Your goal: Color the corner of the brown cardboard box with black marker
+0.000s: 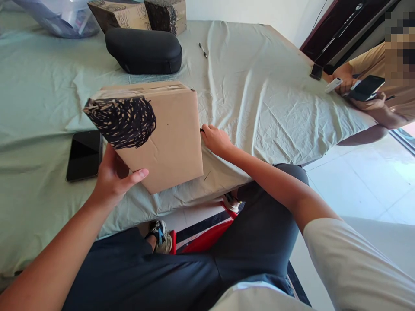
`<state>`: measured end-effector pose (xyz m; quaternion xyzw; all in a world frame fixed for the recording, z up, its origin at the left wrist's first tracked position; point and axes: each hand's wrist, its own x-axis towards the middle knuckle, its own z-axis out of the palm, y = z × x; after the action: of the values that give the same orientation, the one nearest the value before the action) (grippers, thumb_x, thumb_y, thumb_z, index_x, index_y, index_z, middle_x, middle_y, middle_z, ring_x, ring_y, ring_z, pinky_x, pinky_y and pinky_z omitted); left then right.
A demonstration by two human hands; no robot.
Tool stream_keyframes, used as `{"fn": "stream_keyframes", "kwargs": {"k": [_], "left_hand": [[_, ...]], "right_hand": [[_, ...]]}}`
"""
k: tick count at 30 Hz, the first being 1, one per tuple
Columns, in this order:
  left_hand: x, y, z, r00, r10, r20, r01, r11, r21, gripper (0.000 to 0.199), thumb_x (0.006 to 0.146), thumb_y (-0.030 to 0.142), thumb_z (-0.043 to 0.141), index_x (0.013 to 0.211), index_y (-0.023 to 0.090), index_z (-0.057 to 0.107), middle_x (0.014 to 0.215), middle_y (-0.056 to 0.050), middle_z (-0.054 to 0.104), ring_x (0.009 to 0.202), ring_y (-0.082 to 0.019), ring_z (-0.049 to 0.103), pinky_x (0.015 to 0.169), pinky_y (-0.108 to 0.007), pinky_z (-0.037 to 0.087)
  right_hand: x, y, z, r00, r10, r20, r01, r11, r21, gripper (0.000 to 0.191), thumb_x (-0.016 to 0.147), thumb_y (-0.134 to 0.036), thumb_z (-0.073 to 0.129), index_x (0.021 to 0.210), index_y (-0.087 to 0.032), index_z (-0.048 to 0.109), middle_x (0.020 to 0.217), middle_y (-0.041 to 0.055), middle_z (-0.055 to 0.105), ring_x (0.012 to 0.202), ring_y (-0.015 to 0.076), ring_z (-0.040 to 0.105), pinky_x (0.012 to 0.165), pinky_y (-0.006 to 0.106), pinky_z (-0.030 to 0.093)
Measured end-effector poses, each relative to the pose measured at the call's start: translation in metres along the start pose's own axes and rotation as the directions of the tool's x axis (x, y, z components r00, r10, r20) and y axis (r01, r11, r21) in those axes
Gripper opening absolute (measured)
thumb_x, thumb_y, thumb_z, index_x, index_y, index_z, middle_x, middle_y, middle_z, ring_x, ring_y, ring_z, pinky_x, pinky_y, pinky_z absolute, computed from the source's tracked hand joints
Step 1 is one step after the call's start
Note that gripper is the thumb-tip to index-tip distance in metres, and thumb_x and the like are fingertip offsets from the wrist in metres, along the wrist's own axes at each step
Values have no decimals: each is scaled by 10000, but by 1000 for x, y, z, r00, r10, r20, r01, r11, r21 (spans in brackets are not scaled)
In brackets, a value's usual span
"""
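Brown cardboard box (pixel 173 134), partly scribbled black, tilted, dark tool tip (pixel 201 130) just beside

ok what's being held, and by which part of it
The left hand grips the box by its lower left edge. The right hand pinches a dark thing, mostly hidden, so which part can't be told.

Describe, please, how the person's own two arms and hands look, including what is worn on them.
The left hand and right hand wear no gloves, and no watch shows on either wrist. A plain, pale beige short sleeve covers the right upper arm; the left sleeve is out of view.
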<state>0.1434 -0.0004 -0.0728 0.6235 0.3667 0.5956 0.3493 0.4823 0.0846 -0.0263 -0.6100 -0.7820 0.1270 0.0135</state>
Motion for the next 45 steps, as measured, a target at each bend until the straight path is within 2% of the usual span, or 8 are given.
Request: {"fn": "stream_keyframes", "kwargs": {"k": [6, 12, 17, 23, 30, 33, 42, 45], "left_hand": [[1, 5, 5, 999, -33, -14, 33, 999, -16, 932, 629, 559, 1156, 1417, 292, 738, 1317, -87, 795, 1172, -279, 783, 1088, -462, 707], [2, 5, 4, 999, -52, 15, 53, 998, -39, 1001, 640, 547, 1157, 1501, 299, 710, 1401, -104, 788, 1229, -289, 783, 1073, -433, 704], [2, 8, 10, 998, -60, 22, 61, 996, -60, 1038, 710, 554, 1133, 1606, 309, 673, 1514, -114, 760, 1349, -282, 758, 1005, -326, 700], [-7, 10, 29, 988, -152, -5, 150, 983, -102, 972, 724, 545, 1125, 1567, 326, 695, 1620, -116, 710, 1392, -287, 729, 951, -284, 693], [-18, 4, 40, 974, -227, -16, 223, 966, -129, 1060, 717, 508, 1121, 1656, 409, 639, 1636, -95, 685, 1318, -279, 739, 871, -273, 675], [-21, 4, 43, 975, -221, 0, 219, 969, -118, 1117, 719, 433, 1124, 1702, 445, 593, 1689, -84, 654, 1350, -283, 740, 862, -261, 676], [-21, 13, 51, 965, -263, -20, 258, 958, -123, 1068, 714, 387, 1127, 1654, 471, 630, 1521, -40, 717, 1342, -271, 759, 859, -269, 695], [-20, 17, 52, 970, -244, -16, 241, 965, -104, 1006, 747, 418, 1105, 1640, 414, 642, 1486, -56, 739, 1352, -303, 760, 861, -308, 710]], "right_hand": [[-1, 3, -1, 1000, 16, -15, -16, 999, -35, 553, 1185, -512, 551, 1649, -223, 639, 1206, 207, 874, 974, 345, 787, 808, 427, 573], [-20, 38, -20, 989, -132, 64, 117, 972, 201, 928, 952, -106, 596, 1851, -285, 450, 726, -15, 684, 595, 173, 573, 654, 300, 476], [-18, 54, -48, 989, -107, -98, 141, 541, 829, 322, 1056, -335, 547, 1296, -210, 721, 998, 50, 745, 747, 180, 757, 644, 321, 582], [-36, 15, -85, 921, -92, -379, 390, 249, 887, 551, 969, -710, 801, 1196, -326, 477, 946, -38, 693, 681, 151, 688, 605, 303, 513], [-76, -68, -81, 678, -238, -696, 727, 359, 585, 441, 1103, -585, 579, 1459, -328, 616, 734, -43, 575, 643, 229, 500, 670, 406, 508], [-65, -82, -53, 669, -385, -635, 722, 538, 435, 433, 1064, -622, 500, 1306, -303, 665, 910, 32, 701, 784, 244, 649, 838, 439, 597], [-51, -82, -30, 401, -676, -619, 845, 533, -35, 465, 1160, -484, 280, 1200, -269, 691, 886, 25, 703, 886, 233, 717, 1004, 511, 534], [-57, -84, -36, 440, -742, -506, 829, 552, -87, 474, 1185, -486, 277, 1228, -272, 698, 967, 37, 725, 994, 244, 742, 1057, 517, 528]]}}
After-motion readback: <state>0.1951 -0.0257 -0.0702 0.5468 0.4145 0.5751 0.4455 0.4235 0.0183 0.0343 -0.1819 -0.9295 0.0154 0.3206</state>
